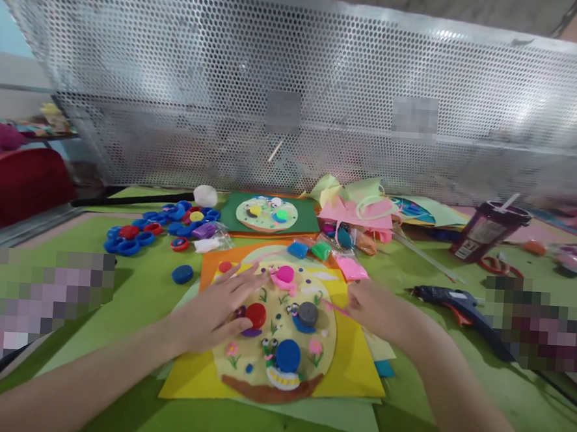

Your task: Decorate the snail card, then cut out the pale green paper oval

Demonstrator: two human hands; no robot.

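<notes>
A round cream paper picture (284, 287) with bottle-cap snails lies on yellow sheets (357, 370). Its snails carry a pink cap (285, 274), a red cap (255, 316), a grey cap (308, 314) and a blue cap (288, 355), with clay bodies and googly eyes. My left hand (217, 306) rests over the picture's left side, fingers apart, thumb beside the red cap. At the right edge, my right hand (373, 307) is closed around a thin pink stick (335, 307), whose tip points left over the picture. The fingertips of that hand are partly hidden.
Behind lies a similar picture (266, 213) on green paper. Bottle caps (145, 238) cluster at left, clay packets (320, 250) and paper scraps (354, 210) behind. A glue gun (454, 301), scissors (500, 265) and a dark cup (485, 231) stand right. A perforated metal panel (204, 74) closes off the back.
</notes>
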